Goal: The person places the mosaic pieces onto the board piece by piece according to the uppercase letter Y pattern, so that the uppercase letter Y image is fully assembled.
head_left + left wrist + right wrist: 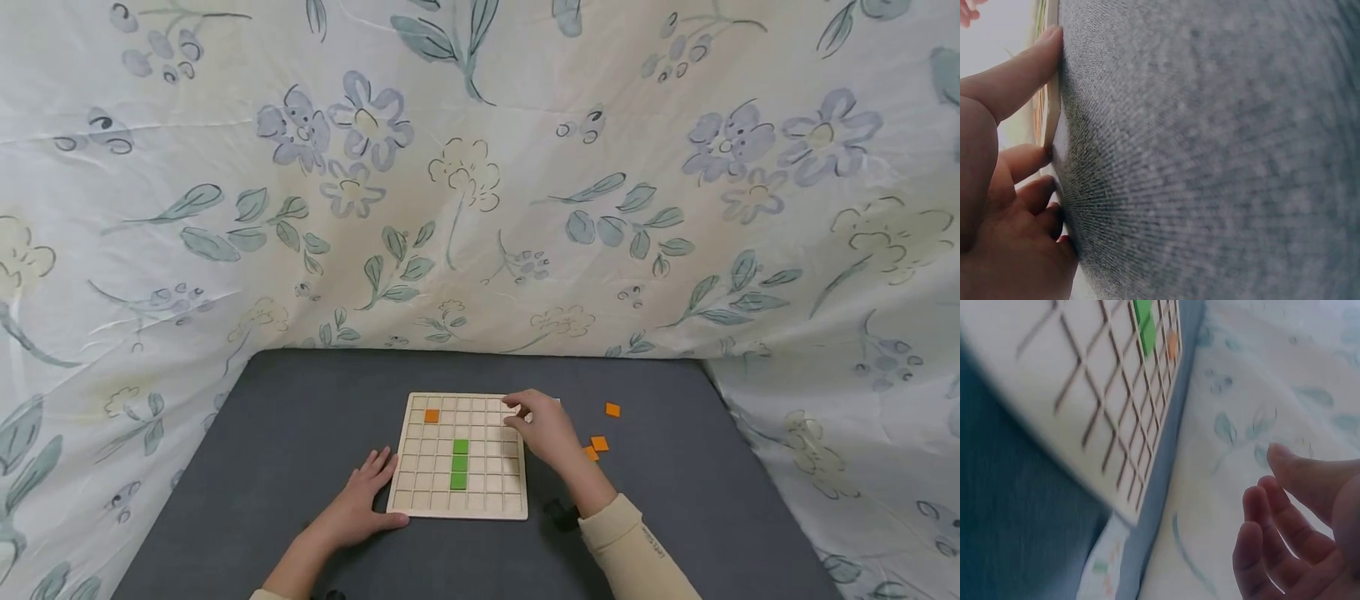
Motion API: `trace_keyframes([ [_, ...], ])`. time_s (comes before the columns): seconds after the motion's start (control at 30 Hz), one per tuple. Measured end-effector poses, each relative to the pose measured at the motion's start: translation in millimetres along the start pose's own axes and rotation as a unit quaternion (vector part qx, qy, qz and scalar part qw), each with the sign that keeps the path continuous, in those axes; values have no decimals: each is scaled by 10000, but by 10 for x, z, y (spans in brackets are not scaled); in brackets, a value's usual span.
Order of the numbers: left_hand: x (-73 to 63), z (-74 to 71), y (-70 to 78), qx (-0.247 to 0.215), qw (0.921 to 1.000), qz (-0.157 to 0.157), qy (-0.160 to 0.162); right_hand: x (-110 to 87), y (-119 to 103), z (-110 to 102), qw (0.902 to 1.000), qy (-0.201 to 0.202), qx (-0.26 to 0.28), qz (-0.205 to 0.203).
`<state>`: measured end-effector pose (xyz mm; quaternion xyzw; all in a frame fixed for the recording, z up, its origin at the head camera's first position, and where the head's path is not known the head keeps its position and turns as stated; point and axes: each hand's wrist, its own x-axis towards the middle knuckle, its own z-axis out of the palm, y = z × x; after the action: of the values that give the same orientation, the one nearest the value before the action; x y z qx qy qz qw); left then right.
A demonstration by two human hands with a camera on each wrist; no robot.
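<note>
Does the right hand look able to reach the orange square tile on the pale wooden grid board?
Likely yes: the right hand looks empty, with only bare grid board between it and the tile.

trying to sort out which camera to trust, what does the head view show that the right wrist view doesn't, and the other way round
Only the head view: the left hand at the board's edge and the loose orange tiles beyond its right side. Only the right wrist view: blurred green and orange marks on a pale strip near a board corner. Both: the board, green tiles and one orange tile on it, the right hand, and the floral cloth.
</note>
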<state>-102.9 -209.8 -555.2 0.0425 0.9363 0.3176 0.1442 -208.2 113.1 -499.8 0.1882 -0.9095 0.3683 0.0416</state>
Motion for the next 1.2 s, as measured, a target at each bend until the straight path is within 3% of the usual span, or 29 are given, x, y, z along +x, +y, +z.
trace_keyframes([
  [0.13, 20, 10, 17, -25, 10000, 32, 46, 6, 147, -167, 9993, 243, 130, 236],
  [0.4, 35, 40, 16, 4, 9999, 25, 152, -5, 466, -403, 9979, 327, 121, 543],
  [0.6, 51, 44, 34, -34, 9998, 4, 175, 11, 832, -626, 9949, 499, -23, 877],
  [0.83, 79, 54, 44, -49, 9998, -56, 158, 42, 1231, -736, 9905, 484, -277, 1256],
  [1.2, 117, 75, 85, -124, 9997, -5, 204, 80, 1723, -801, 9771, 41, -336, 2099],
])
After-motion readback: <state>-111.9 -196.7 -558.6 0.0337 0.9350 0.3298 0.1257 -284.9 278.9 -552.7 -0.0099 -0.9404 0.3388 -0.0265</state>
